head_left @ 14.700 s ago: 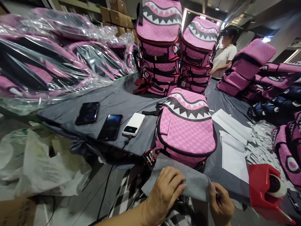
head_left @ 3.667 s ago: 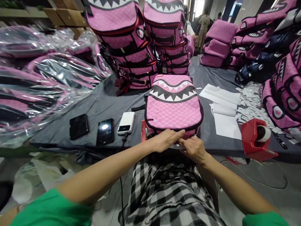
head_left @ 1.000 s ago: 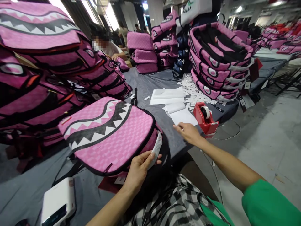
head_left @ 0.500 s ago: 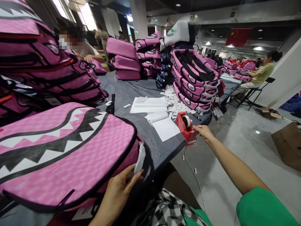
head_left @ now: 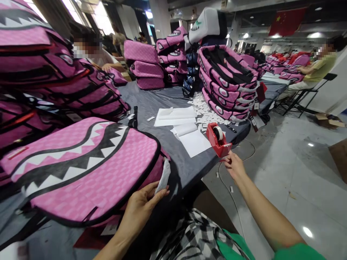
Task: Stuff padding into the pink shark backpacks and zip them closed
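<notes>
A pink checkered backpack (head_left: 108, 180) with a black-and-white shark-teeth print lies on its back at the left of the table. White wrapping (head_left: 164, 177) covers a strap or handle at its near right end. My left hand (head_left: 141, 206) is closed on the lower part of this wrapping, thumb and fingers pinching it. At the table's right edge stands a red tape dispenser (head_left: 214, 142) with a white-cored roll. My right hand (head_left: 234, 166) is at the dispenser's cutting end, its fingers pinched at the tape end; the clear tape itself is hard to make out.
White paper sheets (head_left: 193, 141) and many small paper scraps (head_left: 206, 110) lie mid-table. Stacks of pink backpacks rise at the left (head_left: 65, 86) and far right (head_left: 227, 85). Across the table sits a person (head_left: 93, 54). A cable (head_left: 230, 195) hangs by the table edge.
My right hand has shifted from the dispenser's end to slightly below it, fingers more curled. My left hand keeps its pinch on the wrapping. The view has turned slightly.
</notes>
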